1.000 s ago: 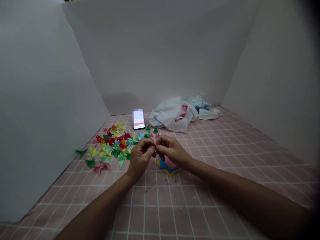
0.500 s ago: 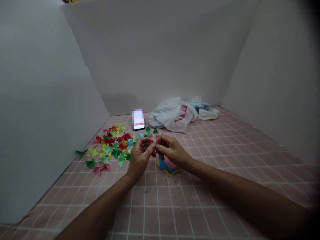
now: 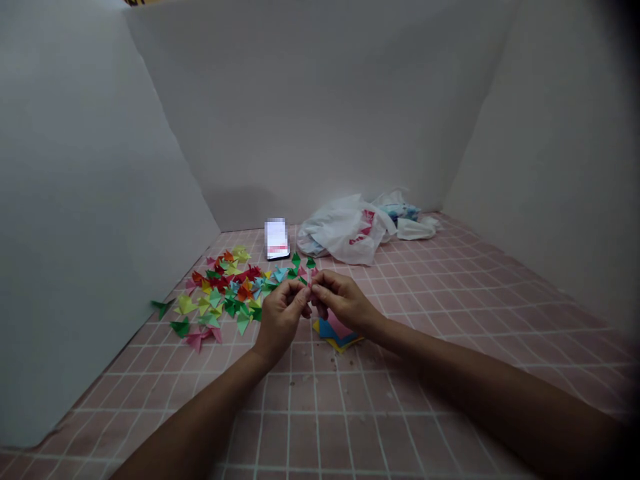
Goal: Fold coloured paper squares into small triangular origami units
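Observation:
My left hand [image 3: 281, 319] and my right hand [image 3: 341, 300] meet fingertip to fingertip above the pink checked surface. Between them they pinch a small pink folded paper piece [image 3: 311, 287], mostly hidden by the fingers. Under my right hand lies a small stack of coloured paper squares [image 3: 338, 331], pink on top with blue and yellow edges. To the left of my hands spreads a pile of several folded paper triangles [image 3: 227, 288] in green, yellow, red, pink and blue.
A phone [image 3: 277, 239] stands upright at the back by the white wall. White plastic bags [image 3: 356, 231] lie crumpled to its right. White panels enclose the left, back and right sides. A lone green triangle [image 3: 161, 307] sits near the left panel.
My fingers have shifted slightly on the pink piece, and the fingertips are pressed closer together. Nothing else has moved.

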`<state>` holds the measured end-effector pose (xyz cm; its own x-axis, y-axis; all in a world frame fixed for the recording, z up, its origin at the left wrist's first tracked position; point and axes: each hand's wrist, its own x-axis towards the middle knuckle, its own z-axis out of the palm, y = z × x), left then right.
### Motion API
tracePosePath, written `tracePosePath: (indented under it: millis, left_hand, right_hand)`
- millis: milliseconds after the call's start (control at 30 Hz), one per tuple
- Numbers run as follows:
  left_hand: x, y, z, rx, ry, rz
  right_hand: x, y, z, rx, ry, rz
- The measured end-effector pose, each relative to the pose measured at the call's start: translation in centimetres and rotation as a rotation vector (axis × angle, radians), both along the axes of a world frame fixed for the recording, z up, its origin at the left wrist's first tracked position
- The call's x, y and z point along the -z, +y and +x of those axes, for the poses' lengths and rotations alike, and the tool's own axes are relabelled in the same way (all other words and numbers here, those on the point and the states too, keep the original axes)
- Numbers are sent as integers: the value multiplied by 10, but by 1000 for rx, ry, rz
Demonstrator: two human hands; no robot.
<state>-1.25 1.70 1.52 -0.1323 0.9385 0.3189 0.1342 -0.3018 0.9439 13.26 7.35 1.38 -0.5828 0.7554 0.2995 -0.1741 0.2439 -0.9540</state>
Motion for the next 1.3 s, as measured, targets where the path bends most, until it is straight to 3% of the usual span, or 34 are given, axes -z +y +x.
tracePosePath:
  millis: [267, 500, 733, 1033, 1167, 1300]
  left_hand:
    - [-2, 0, 3, -36, 17, -31]
    - [3, 4, 4, -19, 75, -66]
    - [6, 5, 2, -85, 80, -65]
    - [14, 7, 1, -109, 158, -21]
    - [11, 6, 2, -62, 57, -42]
    - [7, 6, 2, -52, -3, -58]
  right_hand:
    - [-1, -2, 0, 16, -18, -13]
    - [5, -4, -1, 206, -126, 184]
    - [9, -3, -3, 113, -62, 103]
    - [18, -6, -4, 242, -103, 270]
    - [19, -3, -5, 228, -70, 230]
    - [17, 0, -4, 93, 18, 73]
